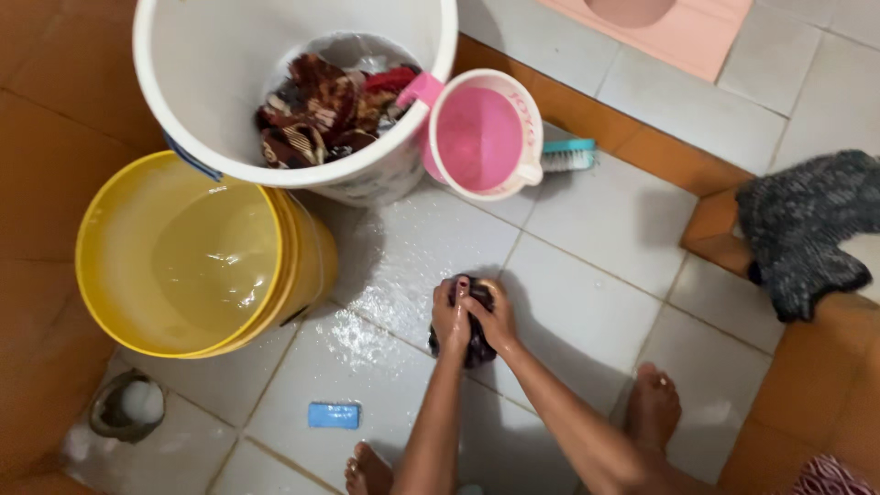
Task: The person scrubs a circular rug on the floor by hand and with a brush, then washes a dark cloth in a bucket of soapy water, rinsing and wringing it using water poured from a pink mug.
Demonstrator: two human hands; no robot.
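Crouching on a wet bathroom floor point(587, 302) of pale grey tiles, bordered by orange-brown tiles at nine o'clock and along a raised step running from twelve to four o'clock. Gripping a dark, sodden cloth point(477, 344) just below the centre of the view, pressing it against the tiles. Clenching the left hand point(450, 316) around the cloth's nine o'clock side, fingers curled tight; wrapping the right hand point(495, 316) over its three o'clock side, touching the left. Glistening with soapy water across the tiles between the cloth and the buckets. Standing at nine o'clock, a yellow bucket point(101, 275) holding clear water; leaning against it at eleven o'clock, a white bucket point(220, 64) containing patterned laundry point(321, 105) in reds and browns. Resting beside the white bucket at twelve o'clock, a pink jug point(481, 137), with a teal brush point(568, 156) lying just beyond it at the step. Lying at seven o'clock, a blue soap bar point(334, 415), apart from the cloth. Showing at eight o'clock, a floor drain point(128, 405) with foam. Draping over the step at three o'clock, a dark speckled towel point(807, 229). Planting bare feet point(653, 403) at five and six o'clock.
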